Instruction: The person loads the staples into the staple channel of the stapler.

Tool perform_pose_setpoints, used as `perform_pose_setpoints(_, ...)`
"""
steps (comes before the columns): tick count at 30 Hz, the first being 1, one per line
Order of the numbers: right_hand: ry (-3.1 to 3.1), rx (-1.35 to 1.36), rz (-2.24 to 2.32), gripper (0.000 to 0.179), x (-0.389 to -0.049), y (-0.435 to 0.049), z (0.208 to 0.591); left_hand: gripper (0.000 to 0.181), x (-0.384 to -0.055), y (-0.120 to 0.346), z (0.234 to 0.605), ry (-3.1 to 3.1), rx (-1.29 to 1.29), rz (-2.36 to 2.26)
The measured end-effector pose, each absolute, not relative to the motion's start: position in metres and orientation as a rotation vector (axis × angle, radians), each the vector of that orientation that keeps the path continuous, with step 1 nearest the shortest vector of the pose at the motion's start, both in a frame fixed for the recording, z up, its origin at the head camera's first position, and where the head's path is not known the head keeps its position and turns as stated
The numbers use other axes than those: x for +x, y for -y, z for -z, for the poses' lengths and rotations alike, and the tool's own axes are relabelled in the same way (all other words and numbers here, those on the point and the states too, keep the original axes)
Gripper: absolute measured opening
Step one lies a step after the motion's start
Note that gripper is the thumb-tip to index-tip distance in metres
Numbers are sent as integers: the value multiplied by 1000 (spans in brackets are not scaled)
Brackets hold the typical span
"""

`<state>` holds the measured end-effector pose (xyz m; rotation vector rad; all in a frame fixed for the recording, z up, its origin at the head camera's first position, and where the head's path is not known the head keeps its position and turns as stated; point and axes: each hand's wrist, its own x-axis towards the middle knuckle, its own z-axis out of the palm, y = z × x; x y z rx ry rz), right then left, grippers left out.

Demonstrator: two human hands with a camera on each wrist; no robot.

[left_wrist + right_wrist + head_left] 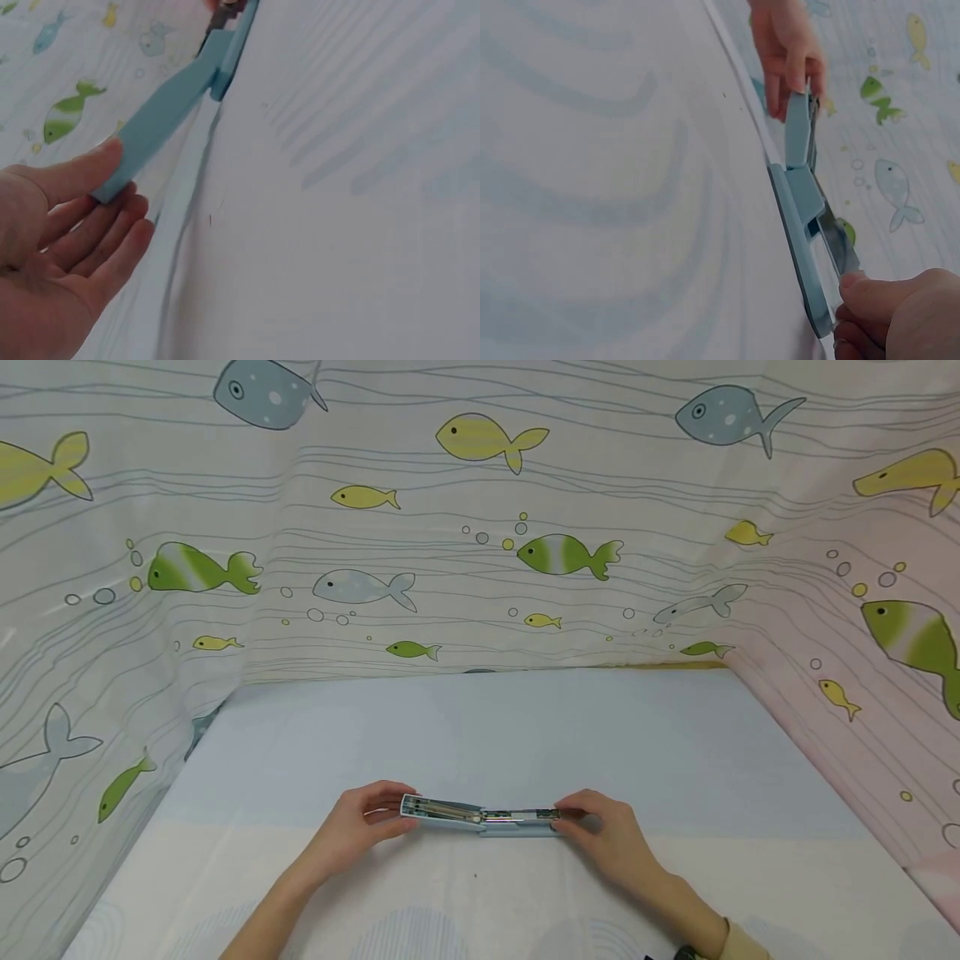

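Note:
A light blue stapler (442,812) lies folded wide open across the table in the head view, its metal inner parts facing up. My left hand (352,827) pinches the free end of its raised top cover (161,112) between thumb and fingers. At the other end, my right hand (611,831) grips the tip of the metal staple magazine (838,236), which stands lifted at an angle off the base. The blue base (801,247) with its dark underside edge shows in the right wrist view. Whether staples lie in the magazine, I cannot tell.
The table (480,735) is covered with a pale blue and white cloth. Behind it and along both sides hang curtains (480,527) printed with fish. A dark band or watch (684,952) is at my right wrist by the beige sleeve (742,942).

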<state>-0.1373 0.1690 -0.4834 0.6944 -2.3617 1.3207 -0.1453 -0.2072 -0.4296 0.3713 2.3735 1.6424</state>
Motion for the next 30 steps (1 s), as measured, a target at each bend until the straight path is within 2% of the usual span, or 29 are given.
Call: perform_pose_setpoints(30, 2359, 713, -1316, 26, -138, -169, 485, 48, -148, 206, 438, -2275, 326, -1781)
